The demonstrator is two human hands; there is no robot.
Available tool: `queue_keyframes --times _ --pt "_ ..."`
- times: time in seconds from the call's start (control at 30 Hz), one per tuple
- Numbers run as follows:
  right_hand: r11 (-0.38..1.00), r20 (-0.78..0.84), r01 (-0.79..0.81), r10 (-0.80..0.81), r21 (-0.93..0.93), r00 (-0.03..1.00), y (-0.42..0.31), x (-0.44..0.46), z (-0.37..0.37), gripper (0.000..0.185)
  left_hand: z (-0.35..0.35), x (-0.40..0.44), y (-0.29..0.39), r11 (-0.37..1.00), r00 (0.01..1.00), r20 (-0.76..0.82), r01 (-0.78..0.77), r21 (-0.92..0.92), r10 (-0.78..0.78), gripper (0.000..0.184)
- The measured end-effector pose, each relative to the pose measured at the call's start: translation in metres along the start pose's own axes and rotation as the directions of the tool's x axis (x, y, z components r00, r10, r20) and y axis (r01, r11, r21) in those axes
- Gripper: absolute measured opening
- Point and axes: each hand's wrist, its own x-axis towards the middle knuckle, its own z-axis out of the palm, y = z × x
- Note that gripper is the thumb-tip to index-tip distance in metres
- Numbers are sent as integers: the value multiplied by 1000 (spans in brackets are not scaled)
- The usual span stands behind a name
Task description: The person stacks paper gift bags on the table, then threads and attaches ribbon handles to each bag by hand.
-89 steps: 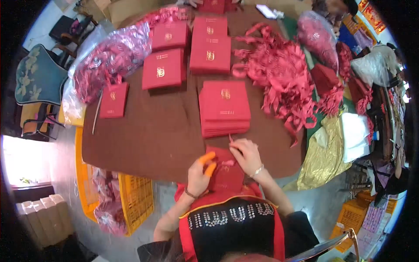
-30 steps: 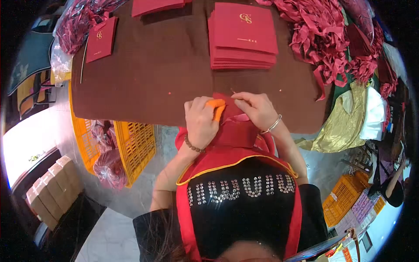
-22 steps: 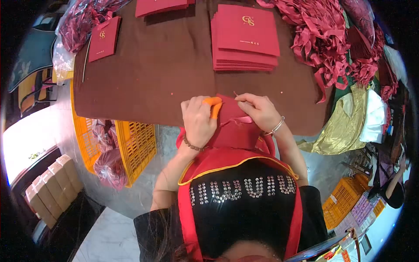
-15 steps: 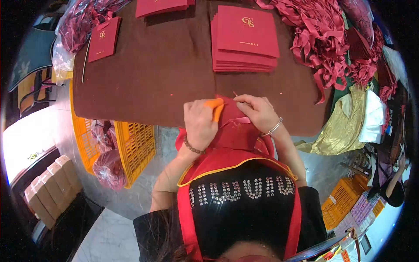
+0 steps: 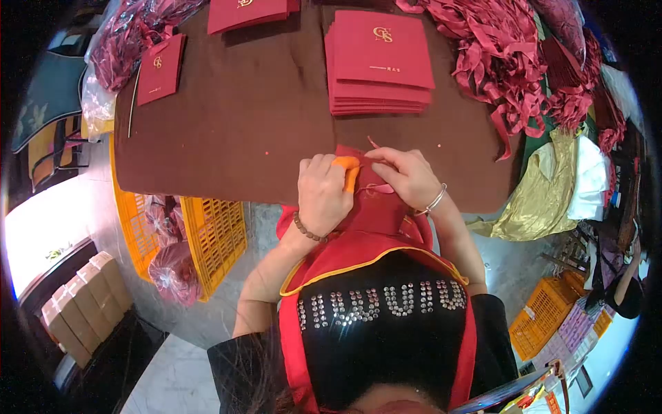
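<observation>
At the table's near edge, my left hand (image 5: 323, 193) is closed on the left side of a red paper bag (image 5: 376, 203), with orange coverings (image 5: 350, 169) on its fingers. Across from it, my right hand (image 5: 408, 181) pinches a thin red ribbon (image 5: 373, 142) at the bag's upper part; the exact hold is hidden by the fingers. A pink loop of ribbon lies across the bag's front, just under my fingertips. Beyond my hands rests a stack of flat red bags (image 5: 383, 58) with gold lettering.
A brown cloth covers the table (image 5: 227, 152). On it are a single red bag (image 5: 160, 72), another small stack (image 5: 252, 14) and a heap of red ribbons (image 5: 500, 62). Yellow crates (image 5: 214, 238) stand below at left. Gold fabric (image 5: 534, 207) hangs at right.
My left hand has shifted slightly right, nearer my right hand. The right hand stays almost in place, still pinching. The whole view has tilted a little.
</observation>
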Motion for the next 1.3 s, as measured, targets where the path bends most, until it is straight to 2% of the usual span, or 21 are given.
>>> queue_keyframes --times 0.03,0.1,0.13,0.2,0.23,0.3,0.37,0.5,0.57,0.73,0.8,0.83,0.9,0.93,1.0,1.03,1.1,1.23,1.3 --pt "1000 -2 1 -1 -1 1000 -1 0 -2 24 -1 0 0 1000 1000 22 10 -10 -10 12" --pt "987 79 -126 118 102 990 -5 -1 -5 24 -2 0 2 1000 999 44 22 -18 -21 12" --pt "987 80 -123 115 103 990 -2 -1 -3 24 -3 0 3 999 997 59 46 -13 -45 12" --pt "945 105 -187 164 269 981 4 -1 2 24 -3 0 4 997 995 76 71 -5 -70 12" --pt "945 105 -185 162 271 981 3 -1 1 24 -2 1 5 995 991 86 100 -17 -98 11" --pt "954 158 -251 226 161 961 -1 0 -4 24 0 3 4 992 988 95 125 -29 -121 11" --pt "933 169 -271 235 238 957 3 -1 -1 24 1 4 3 990 991 23 131 -57 -130 10" --pt "850 223 -348 279 396 934 5 -1 -2 27 -3 5 2 976 987 -18 156 -151 -161 13" --pt "866 217 -337 273 370 937 13 0 -1 28 -5 1 2 928 962 3 262 -266 -271 17" --pt "877 196 -312 255 365 947 11 -1 0 29 -8 -4 2 926 966 44 259 -274 -257 16" --pt "813 124 -286 259 508 958 12 -2 4 29 -11 -5 1 939 965 99 259 -228 -242 17" --pt "814 122 -283 257 506 959 11 -1 2 29 -10 -5 -1 939 966 96 257 -229 -241 17" --pt "961 97 -210 195 181 976 7 -2 -3 27 -9 -7 -3 953 979 37 206 -223 -203 19" --pt "961 98 -210 195 181 976 6 -2 -2 27 -9 -8 -4 953 978 38 207 -222 -204 19" --pt "913 89 -287 273 290 958 3 -3 0 26 -8 -9 -5 992 992 -32 123 -43 -124 19" --pt "913 89 -286 272 289 958 3 -3 0 26 -7 -10 -6 992 992 -32 123 -43 -124 19" --pt "958 46 -229 224 173 973 4 -3 0 27 -6 -11 -7 996 995 -73 66 -58 -70 20" --pt "958 13 -188 190 214 982 15 -4 6 28 -7 -11 -8 998 997 -62 46 -39 -49 19" --pt "974 21 -195 193 120 981 12 -4 4 27 -8 -10 -6 999 998 -45 42 -30 -43 18"
